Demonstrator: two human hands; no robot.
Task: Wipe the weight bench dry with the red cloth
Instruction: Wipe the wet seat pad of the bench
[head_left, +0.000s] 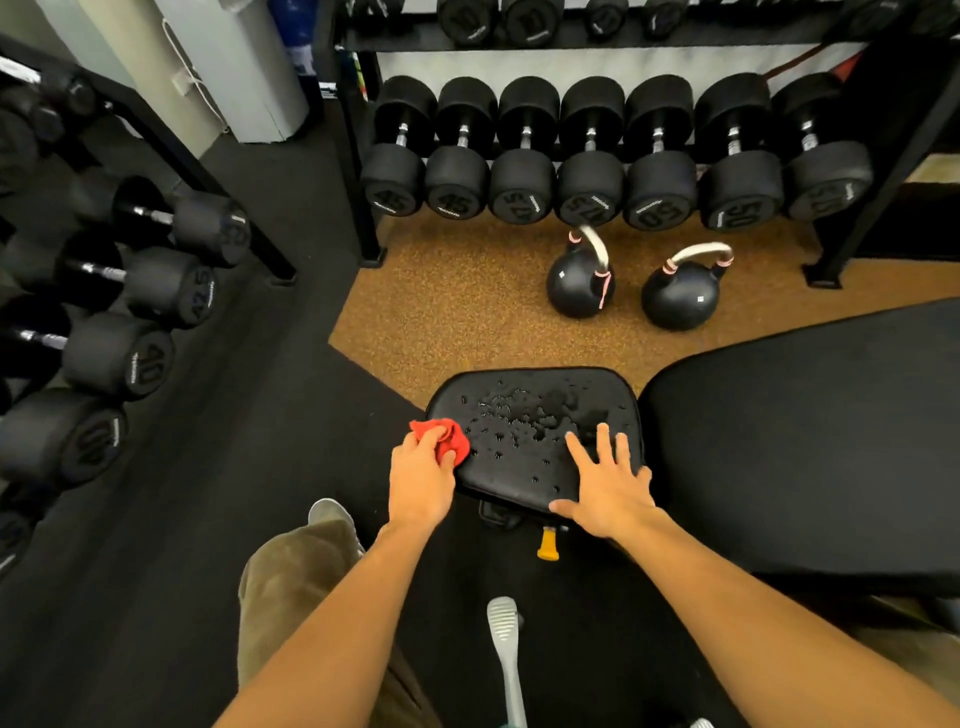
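The black seat pad of the weight bench (524, 387) lies in front of me, beaded with water drops and a small puddle near its middle. My left hand (421, 478) grips a bunched red cloth (451, 441) at the pad's left edge. My right hand (605, 486) rests flat with spread fingers on the pad's right near corner. The bench's long black back pad (810, 441) stretches away to the right and looks dry.
Two black kettlebells (581, 283) (680, 296) stand on the brown floor beyond the seat. Dumbbell racks line the back (592, 176) and the left side (156, 291). A yellow adjustment knob (548, 545) hangs under the seat. My leg and shoe (327, 514) are at lower left.
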